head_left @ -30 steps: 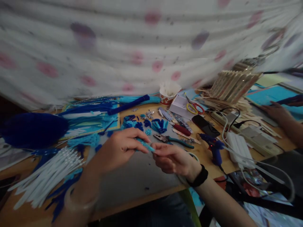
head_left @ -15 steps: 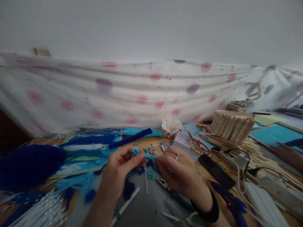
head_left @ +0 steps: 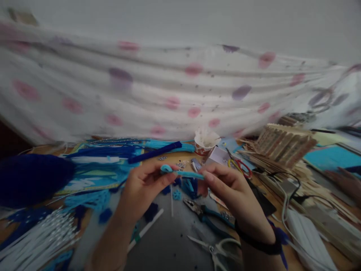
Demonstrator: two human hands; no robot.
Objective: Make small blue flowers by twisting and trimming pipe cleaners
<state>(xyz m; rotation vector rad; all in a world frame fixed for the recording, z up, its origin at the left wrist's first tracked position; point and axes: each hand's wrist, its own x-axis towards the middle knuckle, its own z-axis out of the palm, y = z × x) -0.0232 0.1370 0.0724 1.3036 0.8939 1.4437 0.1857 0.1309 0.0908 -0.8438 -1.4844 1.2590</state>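
Note:
A light blue pipe cleaner (head_left: 191,175) with a small loop at its left end stretches between my two hands. My left hand (head_left: 146,184) pinches it just beside the loop. At the other end, the thumb and fingers of my right hand (head_left: 225,184) close on it. Below the hands, a light blue flower shape (head_left: 176,194) and a thin white stick (head_left: 172,201) lie on the grey mat (head_left: 169,248). Pliers with dark teal handles (head_left: 208,216) and white-handled scissors (head_left: 213,248) lie under my right forearm.
Bundles of blue pipe cleaners (head_left: 104,152) and a dark blue fluffy heap (head_left: 34,180) are at the left. Behind stand a paper cup (head_left: 204,143) and white box (head_left: 218,156). Right are red-and-yellow scissors (head_left: 239,165), a power strip (head_left: 324,222) and another person's hand (head_left: 344,182).
My right hand has moved right along the pipe cleaner, so a longer straight length shows between my hands. The camera view has tilted down, uncovering the pliers and scissors more.

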